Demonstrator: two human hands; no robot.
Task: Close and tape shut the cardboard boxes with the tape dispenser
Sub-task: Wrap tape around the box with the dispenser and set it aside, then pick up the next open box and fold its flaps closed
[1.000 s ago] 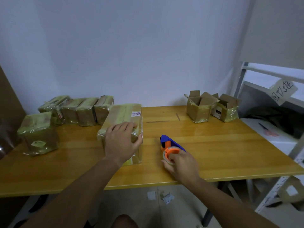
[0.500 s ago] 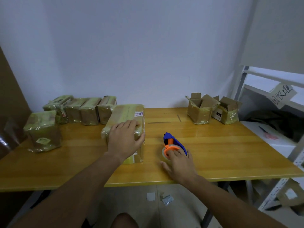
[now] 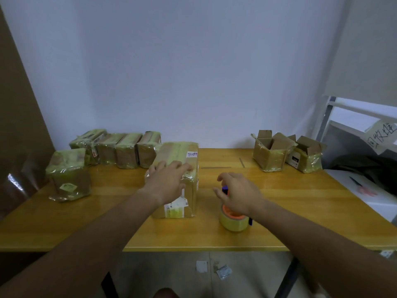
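Note:
A long cardboard box (image 3: 182,152), wrapped in yellowish tape and bearing white labels, lies on the wooden table (image 3: 300,201) in front of me. My left hand (image 3: 169,181) rests flat on its top with straight fingers. Right of the box stands the tape dispenser (image 3: 233,222), its yellow roll and orange hub showing and its blue body mostly hidden. My right hand (image 3: 238,192) hovers just above it with fingers loosely spread, holding nothing. Two cardboard boxes with open flaps (image 3: 269,155) (image 3: 305,158) stand at the back right.
A row of several taped boxes (image 3: 120,151) lines the back left, with one more taped box (image 3: 68,175) nearer the left edge. A white metal shelf (image 3: 365,147) stands to the right. Brown board (image 3: 17,125) leans at the left. Paper scraps (image 3: 223,272) lie on the floor.
My right hand has let go of the tape dispenser and lifted above it, fingers spread. My left hand stays on the taped box.

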